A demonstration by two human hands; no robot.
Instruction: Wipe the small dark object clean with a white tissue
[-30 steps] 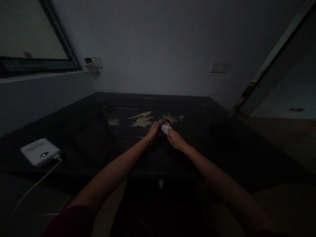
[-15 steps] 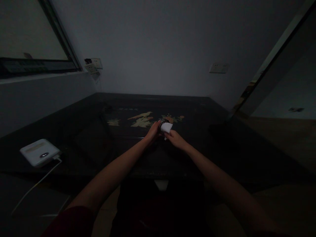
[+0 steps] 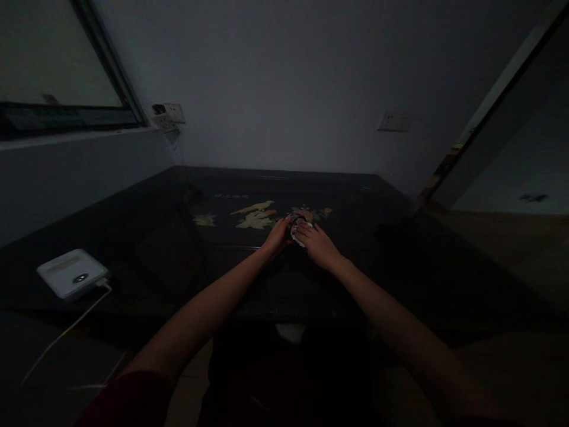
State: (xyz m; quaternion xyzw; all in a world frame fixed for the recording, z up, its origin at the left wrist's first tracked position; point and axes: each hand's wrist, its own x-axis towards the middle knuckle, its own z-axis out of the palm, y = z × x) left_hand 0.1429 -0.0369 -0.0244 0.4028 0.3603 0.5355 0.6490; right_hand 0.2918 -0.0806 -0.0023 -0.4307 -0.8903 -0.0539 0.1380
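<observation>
Over the middle of the dark table, both hands meet around a small, dark, round-rimmed object (image 3: pixel 294 219) whose kind is too dim to make out. My left hand (image 3: pixel 276 235) is closed around its left side. My right hand (image 3: pixel 319 244) lies over its near right side, fingers bent onto a crumpled white tissue (image 3: pixel 299 240) pressed against it. Most of the tissue is hidden beneath those fingers.
A dark table (image 3: pixel 284 284) carries an inlaid bird-and-flower picture (image 3: pixel 255 216). At the left stands a white box-shaped device (image 3: pixel 71 273) with a white cable (image 3: pixel 66 332) hanging off the edge. Wall sockets (image 3: pixel 394 122) sit beyond the table.
My right hand has shifted from pinching the tissue's lower edge to covering it with the fingers. Less white tissue shows. My left hand stays in place.
</observation>
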